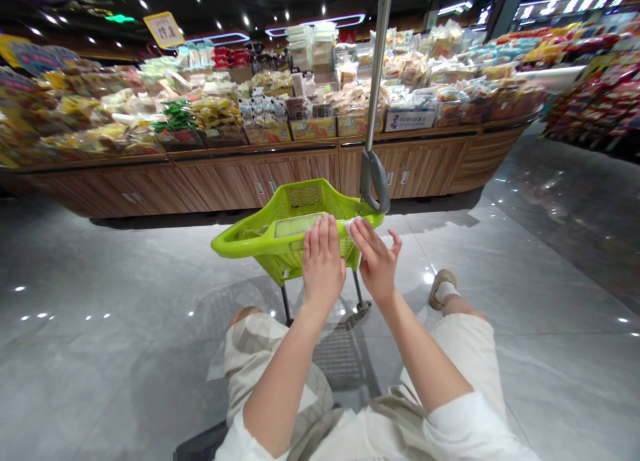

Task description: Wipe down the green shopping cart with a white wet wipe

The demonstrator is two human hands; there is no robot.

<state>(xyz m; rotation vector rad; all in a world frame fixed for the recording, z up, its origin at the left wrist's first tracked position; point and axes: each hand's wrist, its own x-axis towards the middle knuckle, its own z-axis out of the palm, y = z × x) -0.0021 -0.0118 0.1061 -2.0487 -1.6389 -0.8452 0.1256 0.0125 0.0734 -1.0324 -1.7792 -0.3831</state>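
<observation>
A lime-green plastic shopping basket (235, 242) on a wheeled frame stands on the floor in front of me, with a flat pale packet (295, 225) inside it. My left hand (323, 261) lies flat with fingers together on the basket's near rim, over the packet's edge. My right hand (376, 257) is beside it, fingertips pinching a small white thing (350, 225) at the rim, thumb stuck out. A grey metal pull handle (375, 147) rises from the basket's right side.
A long wooden display counter (280, 174) piled with packaged snacks runs across the back. A yellow price sign (163, 29) hangs above it. More shelves (595, 94) stand at the right. Glossy grey floor tiles (100, 327) spread around. My knees and one shoe (440, 284) show below.
</observation>
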